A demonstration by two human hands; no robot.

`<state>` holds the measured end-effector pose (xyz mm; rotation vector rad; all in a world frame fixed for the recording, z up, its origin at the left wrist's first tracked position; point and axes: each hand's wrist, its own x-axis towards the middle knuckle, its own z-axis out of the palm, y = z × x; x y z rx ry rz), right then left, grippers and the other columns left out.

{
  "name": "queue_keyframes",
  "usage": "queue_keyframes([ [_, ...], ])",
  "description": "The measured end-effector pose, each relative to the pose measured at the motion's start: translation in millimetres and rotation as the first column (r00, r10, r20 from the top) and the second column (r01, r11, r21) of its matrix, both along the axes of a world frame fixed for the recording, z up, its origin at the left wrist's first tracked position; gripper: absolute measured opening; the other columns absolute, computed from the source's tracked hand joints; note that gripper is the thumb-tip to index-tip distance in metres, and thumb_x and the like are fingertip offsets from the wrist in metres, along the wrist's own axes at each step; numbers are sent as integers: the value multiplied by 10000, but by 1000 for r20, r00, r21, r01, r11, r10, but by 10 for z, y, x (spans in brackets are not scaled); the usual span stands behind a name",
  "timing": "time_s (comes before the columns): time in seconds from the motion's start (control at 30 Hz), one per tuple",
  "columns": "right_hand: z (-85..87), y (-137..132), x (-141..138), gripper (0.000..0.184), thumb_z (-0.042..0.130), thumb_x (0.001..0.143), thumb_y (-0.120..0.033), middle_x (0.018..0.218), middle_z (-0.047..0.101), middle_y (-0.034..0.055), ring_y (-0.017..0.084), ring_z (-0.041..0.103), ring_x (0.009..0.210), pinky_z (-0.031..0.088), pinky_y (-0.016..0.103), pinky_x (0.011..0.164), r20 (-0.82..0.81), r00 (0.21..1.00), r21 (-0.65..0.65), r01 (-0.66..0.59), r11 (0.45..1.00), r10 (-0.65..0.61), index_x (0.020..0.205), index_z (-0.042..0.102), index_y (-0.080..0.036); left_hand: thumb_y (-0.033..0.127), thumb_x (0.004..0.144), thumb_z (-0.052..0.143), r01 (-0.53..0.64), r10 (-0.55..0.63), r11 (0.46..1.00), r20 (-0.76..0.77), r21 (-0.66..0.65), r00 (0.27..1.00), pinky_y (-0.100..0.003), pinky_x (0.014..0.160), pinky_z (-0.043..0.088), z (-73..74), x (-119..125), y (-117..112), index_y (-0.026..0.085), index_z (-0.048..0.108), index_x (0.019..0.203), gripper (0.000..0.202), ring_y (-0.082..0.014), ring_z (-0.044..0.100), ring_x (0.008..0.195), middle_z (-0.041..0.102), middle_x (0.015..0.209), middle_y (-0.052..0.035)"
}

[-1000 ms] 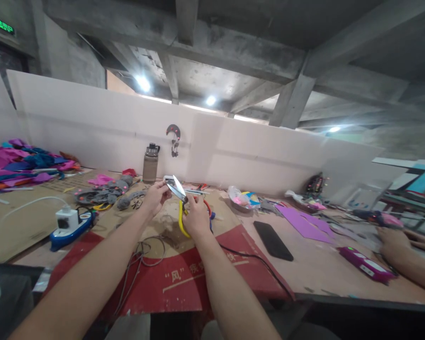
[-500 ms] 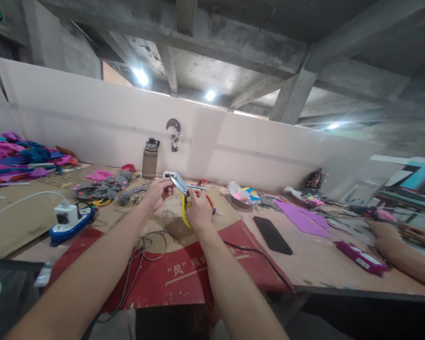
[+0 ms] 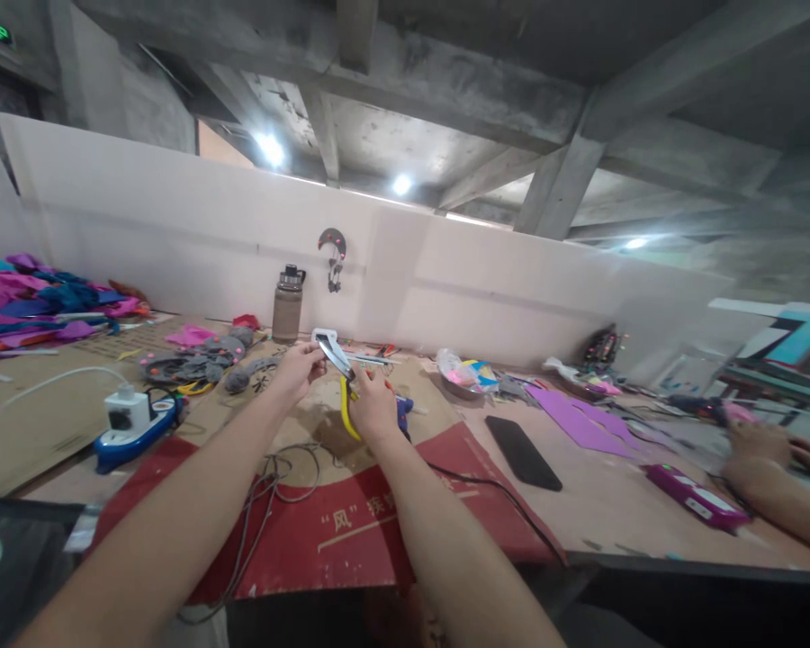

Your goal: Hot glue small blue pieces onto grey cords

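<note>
My right hand (image 3: 373, 405) is closed on a pair of scissors (image 3: 336, 358) with yellow and red handles; the metal blades point up and to the left. Close to the blade tips, my left hand (image 3: 301, 369) is closed in a pinch, and what it pinches is too small to make out. Just behind the hands lies a white object (image 3: 324, 336) with a dark window. Part of a blue tool (image 3: 403, 412) shows beside my right hand, mostly hidden by it.
A bottle (image 3: 288, 304) stands by the partition. Grey felt pieces (image 3: 199, 360) and a power strip (image 3: 139, 430) lie left; thin cable (image 3: 276, 481) loops in front. Right are a black phone (image 3: 523, 452), purple sheet (image 3: 584, 418), magenta box (image 3: 697, 497) and another person's hands (image 3: 760, 450).
The scissors and my right hand have shifted slightly left and turned, leaving more of the blue tool showing. The other person's hands have moved a little right.
</note>
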<state>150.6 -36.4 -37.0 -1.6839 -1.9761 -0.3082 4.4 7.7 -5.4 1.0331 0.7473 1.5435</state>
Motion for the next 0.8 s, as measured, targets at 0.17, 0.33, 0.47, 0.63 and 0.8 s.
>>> queue_keyframes([
  [0.17, -7, 105, -31, 421, 520, 800, -326, 1124, 528, 72, 186, 583, 870, 429, 268, 704, 10, 998, -22, -59, 998, 59, 1215, 453, -305, 102, 555, 652, -96, 95, 993, -29, -62, 995, -167, 434, 384, -92, -85, 108, 117, 573, 623, 106, -49, 451, 435, 528, 530, 23],
  [0.33, 46, 108, 34, 444, 510, 803, -334, 1139, 544, 57, 188, 582, 870, 422, 275, 706, -67, 994, 13, -81, 997, 82, 1242, 446, -323, 127, 556, 674, -178, 171, 975, -62, -136, 983, -173, 426, 381, -134, -111, 167, 124, 621, 714, 166, -67, 497, 478, 580, 604, 1],
  [0.47, 61, 55, 138, 449, 508, 808, -324, 1079, 591, 40, 165, 581, 828, 400, 260, 701, -142, 986, 28, -85, 996, 88, 1253, 445, -309, 142, 543, 704, -171, 162, 974, -68, -147, 984, -165, 405, 354, -148, -80, 143, 130, 610, 687, 172, -51, 447, 440, 531, 559, 31],
  [0.63, 32, -32, 172, 412, 508, 804, -307, 1042, 607, 34, 165, 584, 826, 385, 259, 703, -160, 986, 52, -35, 998, 43, 1214, 468, -301, 134, 531, 715, -118, 114, 986, -38, -118, 993, -163, 401, 338, -151, -30, 87, 126, 586, 642, 170, -37, 409, 414, 516, 537, 38],
  [0.8, -19, -53, 89, 366, 484, 815, -283, 1079, 583, 40, 165, 598, 808, 393, 255, 682, -105, 992, 32, -68, 997, 71, 1181, 485, -302, 118, 544, 693, -121, 124, 989, 23, -90, 992, -161, 442, 377, -132, -49, 94, 128, 590, 655, 152, -36, 449, 450, 555, 586, 26],
])
